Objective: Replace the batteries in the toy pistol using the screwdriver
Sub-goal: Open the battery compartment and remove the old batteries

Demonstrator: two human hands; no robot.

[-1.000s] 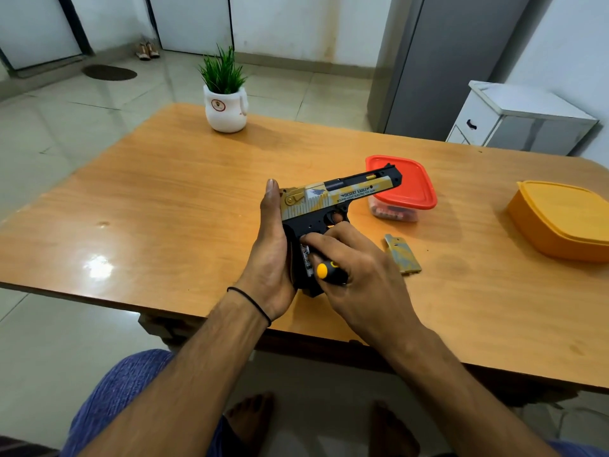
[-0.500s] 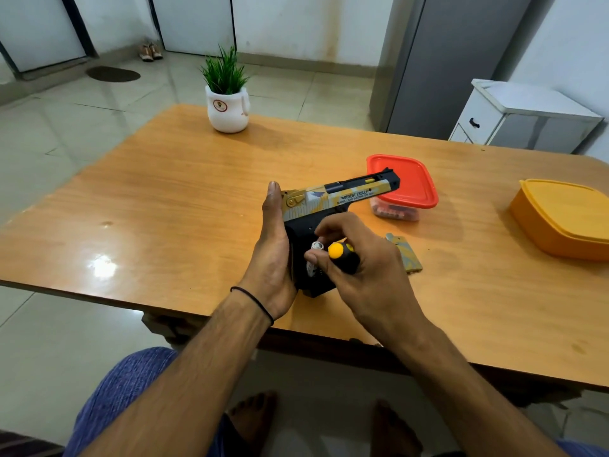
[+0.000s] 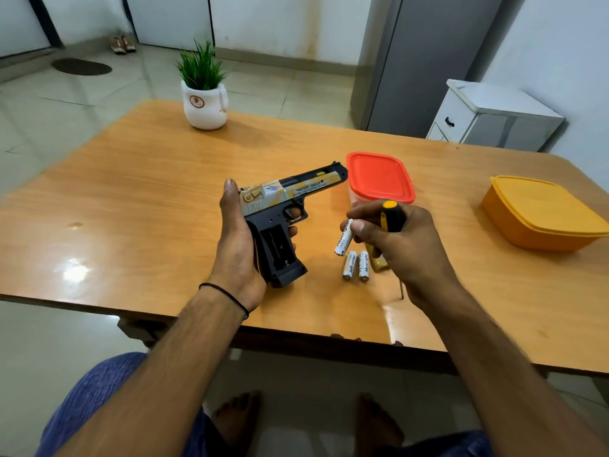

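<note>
Two batteries (image 3: 356,266) lie on the tabletop (image 3: 148,209). The right hand (image 3: 405,249) grips the screwdriver (image 3: 391,216), and its fingers (image 3: 362,229) pinch a third battery (image 3: 343,238). Set it down flat beside them so it cannot roll. The left hand (image 3: 234,249) grips the pistol (image 3: 290,192), its slot (image 3: 278,246) empty.

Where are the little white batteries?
In the head view, two batteries lie side by side on the table, just right of the toy pistol. The right hand, also holding the screwdriver, pinches a third battery just above them.
</note>
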